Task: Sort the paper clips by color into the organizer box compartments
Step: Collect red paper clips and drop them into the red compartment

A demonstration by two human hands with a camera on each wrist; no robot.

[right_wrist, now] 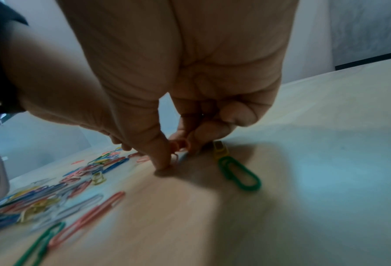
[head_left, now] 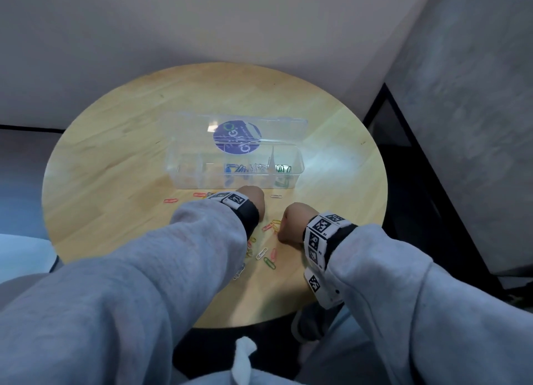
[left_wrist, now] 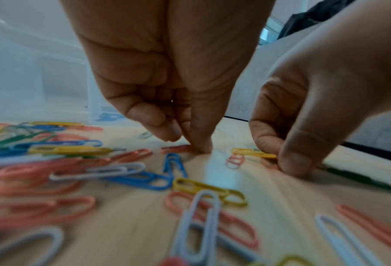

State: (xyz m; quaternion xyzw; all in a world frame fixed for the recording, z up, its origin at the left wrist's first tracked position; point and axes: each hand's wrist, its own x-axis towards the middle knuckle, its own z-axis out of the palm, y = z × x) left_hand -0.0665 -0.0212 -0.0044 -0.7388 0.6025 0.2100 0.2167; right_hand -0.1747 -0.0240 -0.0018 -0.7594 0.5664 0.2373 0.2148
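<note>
A clear organizer box [head_left: 300,169] stands with its lid open at the table's middle; blue clips [head_left: 236,168], white clips [head_left: 259,166] and green clips [head_left: 284,169] lie in separate compartments. Loose coloured paper clips [head_left: 268,257] are scattered in front of it. My left hand [left_wrist: 189,144] is curled, thumb and forefinger tips pinching the end of a pink clip [left_wrist: 177,149] on the wood. My right hand [right_wrist: 178,154] pinches another pink clip [right_wrist: 179,144] against the table. A yellow clip [right_wrist: 220,150] and a green clip [right_wrist: 239,172] lie just right of it.
The round wooden table [head_left: 115,153] sits against a pale wall, with a dark gap at its right. A dense heap of mixed clips [left_wrist: 42,158] lies to the left of my hands. Both wrists wear marker-tagged bands and grey sleeves.
</note>
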